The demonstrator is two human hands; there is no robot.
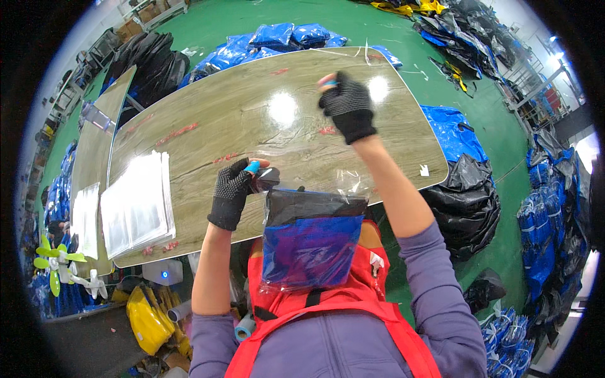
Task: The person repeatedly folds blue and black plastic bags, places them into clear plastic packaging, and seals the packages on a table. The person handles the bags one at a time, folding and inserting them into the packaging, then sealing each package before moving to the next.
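Here, a stack of clear bags point(135, 205) lies by the tabletop's point(252, 120) left edge; the left hand point(233, 192) pinches the upper left corner of a clear bag point(313, 236) with a folded black-and-blue garment inside, hanging past the near edge, long axis upright, mouth upward; the right hand point(348, 108) is raised over the tabletop's right part, fingers curled, whether grasping anything I cannot tell.

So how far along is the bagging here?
Done: blue packed bags lie beyond the table. In hand: the left hand holds the mouth of a clear bag with a black-and-blue item inside; the right hand is raised. Left: a stack of flat clear bags.
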